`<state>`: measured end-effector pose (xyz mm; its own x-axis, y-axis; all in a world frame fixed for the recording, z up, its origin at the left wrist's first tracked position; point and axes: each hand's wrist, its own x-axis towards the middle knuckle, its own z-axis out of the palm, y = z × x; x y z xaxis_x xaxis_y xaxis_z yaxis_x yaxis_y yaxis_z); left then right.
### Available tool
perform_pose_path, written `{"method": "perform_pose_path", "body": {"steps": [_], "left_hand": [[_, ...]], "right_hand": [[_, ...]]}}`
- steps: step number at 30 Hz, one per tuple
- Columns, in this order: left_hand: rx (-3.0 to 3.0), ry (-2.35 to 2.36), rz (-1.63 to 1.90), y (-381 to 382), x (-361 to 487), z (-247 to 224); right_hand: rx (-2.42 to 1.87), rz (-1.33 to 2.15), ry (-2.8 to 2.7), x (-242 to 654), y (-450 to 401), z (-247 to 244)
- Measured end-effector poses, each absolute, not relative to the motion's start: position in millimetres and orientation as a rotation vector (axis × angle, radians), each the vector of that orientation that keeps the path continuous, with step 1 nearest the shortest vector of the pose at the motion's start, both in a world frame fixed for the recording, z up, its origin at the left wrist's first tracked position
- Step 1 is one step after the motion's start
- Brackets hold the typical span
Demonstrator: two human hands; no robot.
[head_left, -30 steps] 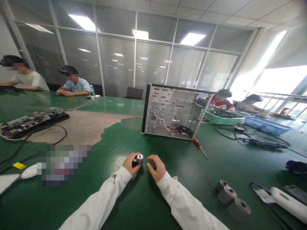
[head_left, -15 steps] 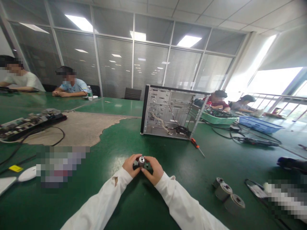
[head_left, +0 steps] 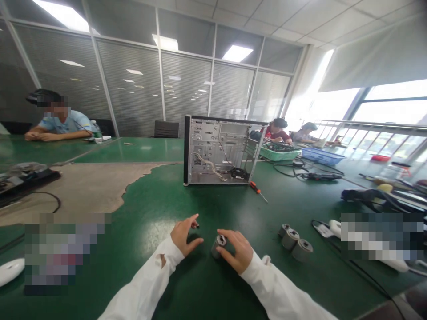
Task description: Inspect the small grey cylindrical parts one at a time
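1. With right hand point(head_left: 240, 252), gripping a short grey metal cylinder point(head_left: 215, 245) between thumb and fingers, upright on the green counter point(head_left: 156, 195), likely from the side to leave its top free
2. With left hand point(head_left: 182, 235) spread, thumb parted from forefinger, near a tiny dark piece point(head_left: 198, 226) too small to identify
3. Clustered rightward, perhaps for easy reach: three grey metal cylinders point(head_left: 290, 240)
4. Cut off at left edge: white oval object point(head_left: 12, 271)

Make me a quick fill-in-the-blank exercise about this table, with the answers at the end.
The ____ hand holds a metal cylinder.
Clustered together nearby are ____ more metal cylinders.
The tabletop directly under the computer case is ____.
The basket just right of the green basket is ____.
Missing words: right; three; green; blue.
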<state>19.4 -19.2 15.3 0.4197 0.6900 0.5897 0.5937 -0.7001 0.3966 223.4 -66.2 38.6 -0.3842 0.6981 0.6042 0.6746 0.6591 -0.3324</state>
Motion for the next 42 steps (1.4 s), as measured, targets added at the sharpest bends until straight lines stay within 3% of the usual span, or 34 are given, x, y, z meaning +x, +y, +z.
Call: {"method": "perform_pose_path", "body": {"steps": [5,9,17,37,42], "left_hand": [[2.556,1.146,1.139,-10.6,17.8,9.4],[2.563,1.14,1.172,-9.0,18.7,7.6],[2.584,1.138,1.169,-7.9,19.1,5.6],[2.541,1.157,1.104,-4.6,14.2,6.3],[2.538,1.171,1.108,-2.9,13.5,3.2]], "right_hand": [[-1.24,-0.175,-2.122,278.9,-119.0,34.5],[-1.594,-0.4,-1.775,338.5,-156.1,10.7],[-2.103,-0.378,-1.335,430.7,-176.8,-1.8],[-1.699,0.055,-1.013,421.2,-113.7,9.3],[-1.819,-0.231,-1.018,413.1,-115.4,26.0]]}}
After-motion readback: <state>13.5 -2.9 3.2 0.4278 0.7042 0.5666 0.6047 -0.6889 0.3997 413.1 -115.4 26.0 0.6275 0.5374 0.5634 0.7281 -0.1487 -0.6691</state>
